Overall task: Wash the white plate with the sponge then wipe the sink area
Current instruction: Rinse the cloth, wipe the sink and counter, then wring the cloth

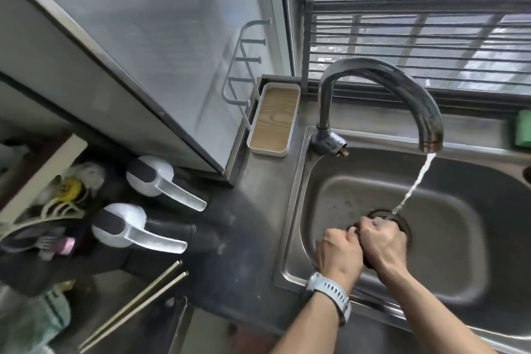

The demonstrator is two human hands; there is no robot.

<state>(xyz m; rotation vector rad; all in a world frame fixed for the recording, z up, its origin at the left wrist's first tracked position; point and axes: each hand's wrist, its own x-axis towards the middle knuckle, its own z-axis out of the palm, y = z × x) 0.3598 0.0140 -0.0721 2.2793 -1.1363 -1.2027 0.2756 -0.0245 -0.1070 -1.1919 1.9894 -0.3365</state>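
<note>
Both my hands are curled tight round something dark over the drain (402, 227), left hand (339, 256) just left of it, right hand (383, 241) on top; I cannot tell what it is. No white plate shows. Water from the faucet (382, 80) lands just behind my right knuckles, so the right is nearer.

A single wide-angle head view looks steeply down and forward from above the steel sink basin (448, 238), close over it. The curved chrome tap (382, 80) and barred window (416, 37) fill the top right; the dark counter (244, 238) lies at left, and straight edges bow towards the borders.
</note>
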